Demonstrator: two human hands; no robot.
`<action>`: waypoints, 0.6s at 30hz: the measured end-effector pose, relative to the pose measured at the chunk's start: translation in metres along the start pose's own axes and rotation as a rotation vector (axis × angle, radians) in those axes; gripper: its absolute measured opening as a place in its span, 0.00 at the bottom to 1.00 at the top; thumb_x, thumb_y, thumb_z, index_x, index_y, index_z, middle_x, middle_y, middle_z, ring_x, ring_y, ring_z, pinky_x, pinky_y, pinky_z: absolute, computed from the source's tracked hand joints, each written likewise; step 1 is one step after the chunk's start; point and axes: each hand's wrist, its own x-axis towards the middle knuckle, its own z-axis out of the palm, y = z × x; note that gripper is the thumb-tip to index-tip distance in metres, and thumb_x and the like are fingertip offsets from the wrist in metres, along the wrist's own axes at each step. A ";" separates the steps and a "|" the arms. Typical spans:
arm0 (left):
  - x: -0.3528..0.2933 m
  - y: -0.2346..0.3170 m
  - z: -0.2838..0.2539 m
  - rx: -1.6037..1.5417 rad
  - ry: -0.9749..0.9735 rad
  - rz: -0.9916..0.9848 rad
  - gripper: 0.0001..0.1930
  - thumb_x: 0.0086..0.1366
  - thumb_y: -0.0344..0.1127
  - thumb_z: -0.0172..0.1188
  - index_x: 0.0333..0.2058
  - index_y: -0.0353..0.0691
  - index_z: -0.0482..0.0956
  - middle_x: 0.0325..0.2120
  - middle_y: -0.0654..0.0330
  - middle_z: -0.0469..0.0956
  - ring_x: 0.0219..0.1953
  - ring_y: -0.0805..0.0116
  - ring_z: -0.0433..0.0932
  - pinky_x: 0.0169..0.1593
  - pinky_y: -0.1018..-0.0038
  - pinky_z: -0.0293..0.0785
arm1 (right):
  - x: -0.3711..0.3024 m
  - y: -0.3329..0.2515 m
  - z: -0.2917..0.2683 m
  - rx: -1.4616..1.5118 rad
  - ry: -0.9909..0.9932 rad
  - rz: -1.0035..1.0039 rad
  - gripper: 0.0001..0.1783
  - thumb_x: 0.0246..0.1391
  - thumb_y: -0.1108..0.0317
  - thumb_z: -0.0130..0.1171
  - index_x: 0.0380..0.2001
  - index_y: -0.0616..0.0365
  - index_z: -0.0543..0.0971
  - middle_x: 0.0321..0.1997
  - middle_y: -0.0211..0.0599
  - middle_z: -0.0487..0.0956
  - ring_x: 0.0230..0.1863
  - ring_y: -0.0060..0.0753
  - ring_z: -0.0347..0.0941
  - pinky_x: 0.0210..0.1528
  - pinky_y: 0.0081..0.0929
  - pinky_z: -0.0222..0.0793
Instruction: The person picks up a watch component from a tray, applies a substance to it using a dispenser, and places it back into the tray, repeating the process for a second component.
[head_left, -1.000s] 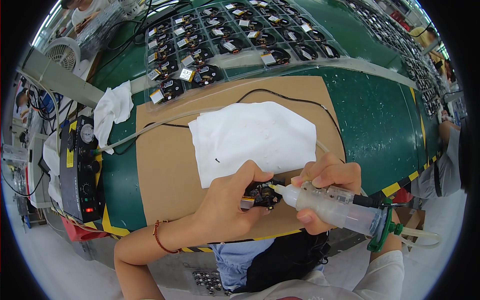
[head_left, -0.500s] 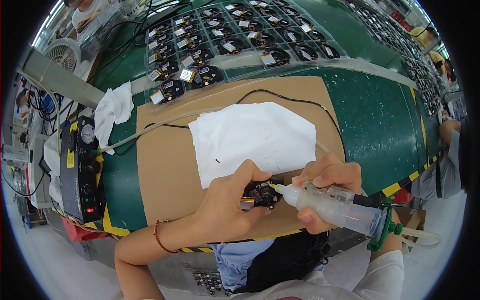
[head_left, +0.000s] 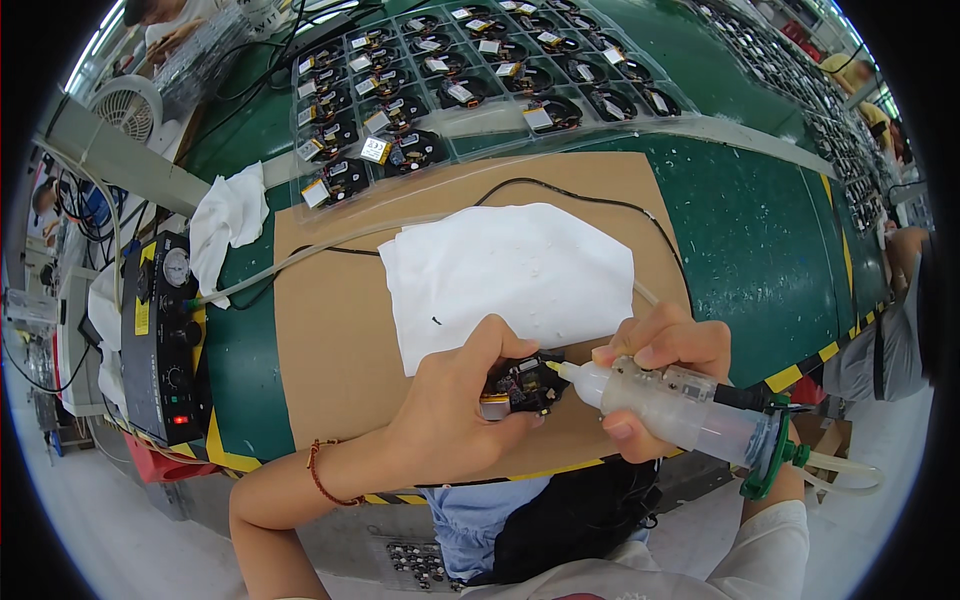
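Observation:
Between the thumb and fingers of my left hand (head_left: 455,400) is a small black electronic assembly (head_left: 525,384) with a silver battery pouch at its lower left. My right hand (head_left: 665,375) is wrapped round a dispensing syringe (head_left: 655,405) with a cloudy white barrel, a green end cap and a yellow tip. The tip points left, at the right edge of the assembly; whether it touches cannot be made out. A folded white cloth (head_left: 510,275) lies just beyond my hands on a brown cardboard sheet (head_left: 330,350).
A clear compartment tray (head_left: 455,125) of similar assemblies stands at the back. A black dispenser box (head_left: 160,340) with a gauge and dials is at the left, its hose running across the cardboard. A white rag (head_left: 230,220) lies beside it. Other people work at the far sides.
My right hand and the syringe have shifted slightly to the right, drawing the tip back toward the assembly's edge. My left hand still holds the assembly in nearly the same place.

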 end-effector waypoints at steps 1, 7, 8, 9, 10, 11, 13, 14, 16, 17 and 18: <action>0.000 0.000 0.000 0.008 0.004 -0.001 0.22 0.46 0.28 0.64 0.39 0.34 0.63 0.26 0.48 0.76 0.29 0.54 0.79 0.32 0.70 0.72 | 0.000 0.000 0.000 0.002 0.000 -0.001 0.31 0.38 0.65 0.69 0.39 0.55 0.58 0.30 0.38 0.64 0.26 0.28 0.67 0.35 0.27 0.71; 0.000 0.000 -0.001 0.004 -0.004 -0.024 0.23 0.47 0.28 0.64 0.40 0.34 0.63 0.26 0.48 0.76 0.30 0.54 0.79 0.32 0.69 0.72 | -0.001 0.002 0.000 -0.017 0.009 -0.005 0.30 0.38 0.65 0.68 0.38 0.56 0.58 0.30 0.39 0.65 0.27 0.28 0.68 0.36 0.27 0.72; 0.000 0.001 -0.001 0.011 -0.002 -0.019 0.23 0.47 0.28 0.64 0.40 0.34 0.63 0.27 0.48 0.76 0.31 0.54 0.79 0.33 0.69 0.73 | -0.001 0.002 0.000 -0.016 0.014 -0.006 0.30 0.38 0.65 0.68 0.38 0.56 0.58 0.30 0.39 0.65 0.27 0.28 0.68 0.35 0.27 0.71; 0.000 0.001 -0.001 0.012 -0.002 -0.019 0.23 0.47 0.28 0.64 0.40 0.34 0.63 0.27 0.48 0.76 0.31 0.54 0.79 0.33 0.69 0.73 | -0.002 0.003 0.000 -0.014 0.019 -0.006 0.30 0.38 0.64 0.68 0.38 0.56 0.59 0.29 0.39 0.65 0.27 0.28 0.68 0.35 0.27 0.71; 0.000 0.001 -0.001 -0.011 -0.001 -0.042 0.23 0.47 0.28 0.64 0.40 0.34 0.63 0.28 0.48 0.77 0.32 0.54 0.79 0.35 0.69 0.74 | -0.002 0.003 0.000 -0.013 0.019 -0.007 0.30 0.38 0.64 0.68 0.38 0.56 0.59 0.29 0.39 0.65 0.27 0.28 0.68 0.35 0.27 0.71; 0.000 0.001 -0.001 -0.033 0.000 -0.064 0.24 0.48 0.28 0.65 0.41 0.34 0.62 0.30 0.47 0.77 0.34 0.54 0.79 0.36 0.70 0.74 | -0.002 0.004 0.001 -0.014 0.035 -0.018 0.30 0.38 0.64 0.69 0.38 0.56 0.59 0.29 0.39 0.65 0.26 0.28 0.68 0.34 0.26 0.71; 0.001 0.000 -0.001 -0.020 0.010 -0.047 0.24 0.48 0.29 0.66 0.41 0.33 0.62 0.31 0.47 0.77 0.36 0.55 0.79 0.38 0.71 0.75 | -0.001 0.004 0.000 -0.016 0.051 -0.030 0.30 0.37 0.64 0.69 0.37 0.56 0.59 0.29 0.39 0.65 0.26 0.29 0.69 0.34 0.26 0.71; 0.001 -0.001 0.000 -0.007 0.020 -0.029 0.25 0.48 0.29 0.67 0.42 0.33 0.62 0.32 0.47 0.77 0.37 0.56 0.79 0.39 0.71 0.76 | 0.000 0.004 -0.003 -0.026 0.039 -0.046 0.30 0.37 0.63 0.69 0.37 0.56 0.59 0.29 0.39 0.65 0.26 0.29 0.69 0.33 0.25 0.70; 0.002 -0.001 0.000 -0.041 0.019 -0.047 0.26 0.48 0.30 0.68 0.42 0.32 0.62 0.33 0.47 0.77 0.39 0.58 0.79 0.40 0.72 0.76 | 0.001 0.002 -0.004 -0.037 0.028 -0.061 0.31 0.37 0.62 0.69 0.37 0.57 0.59 0.28 0.39 0.66 0.27 0.29 0.69 0.33 0.24 0.70; 0.002 -0.001 0.000 -0.075 0.017 -0.066 0.26 0.48 0.31 0.68 0.42 0.32 0.62 0.34 0.47 0.77 0.40 0.60 0.79 0.40 0.73 0.76 | 0.001 0.001 -0.004 -0.049 0.063 -0.071 0.31 0.38 0.61 0.69 0.37 0.56 0.59 0.28 0.39 0.66 0.27 0.29 0.70 0.33 0.24 0.69; 0.002 -0.002 0.001 -0.076 0.015 -0.065 0.26 0.48 0.31 0.68 0.42 0.32 0.62 0.34 0.47 0.77 0.40 0.60 0.79 0.40 0.73 0.76 | 0.001 0.001 -0.003 -0.060 0.097 -0.081 0.30 0.38 0.60 0.69 0.37 0.56 0.59 0.28 0.39 0.66 0.27 0.28 0.70 0.33 0.23 0.69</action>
